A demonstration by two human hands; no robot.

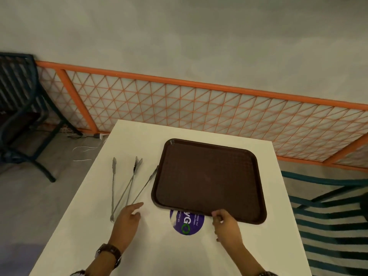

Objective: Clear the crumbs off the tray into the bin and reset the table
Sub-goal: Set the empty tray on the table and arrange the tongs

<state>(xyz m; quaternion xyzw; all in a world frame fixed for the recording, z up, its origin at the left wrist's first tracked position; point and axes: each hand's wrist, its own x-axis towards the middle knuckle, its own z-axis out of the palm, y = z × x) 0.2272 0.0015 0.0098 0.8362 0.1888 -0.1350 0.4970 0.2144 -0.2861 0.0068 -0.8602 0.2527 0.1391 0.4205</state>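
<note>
Head view, looking down. Flat on the white bench (139, 140), a dark brown tray (209, 180), slightly askew to the bench edges, its near rim covering the top of a round purple sticker (187, 225).

Right hand (227, 226) at that near rim, forearm reaching in from the lower edge of the frame and angled up and to the left. Thumb along the tray's edge, forefinger curled beneath it, pinching the rim; remaining fingers folded loosely below.

Left hand (127, 220) just left of the tray's near left corner, palm down, fingers relaxed and mostly straight, forefinger stretched toward the tray, gripping nothing. Dark wristwatch (109, 253) on that wrist.

Under and just beyond the left hand, the hinge ends of two pairs of metal tongs (113, 186), fanned out left of the tray with tips pointing away from the camera. Rightmost tip touching or nearly touching the tray's left rim, too close to call. Contact between left hand and tongs, or a hover above them: not clear.

Beyond the tray's far side, an orange lattice fence (199, 108) against a pale wall. Far left of the tray, a dark blue slatted chair (20, 100) on the floor; right of the tray, a teal slatted chair (318, 179) close beside the bench.
</note>
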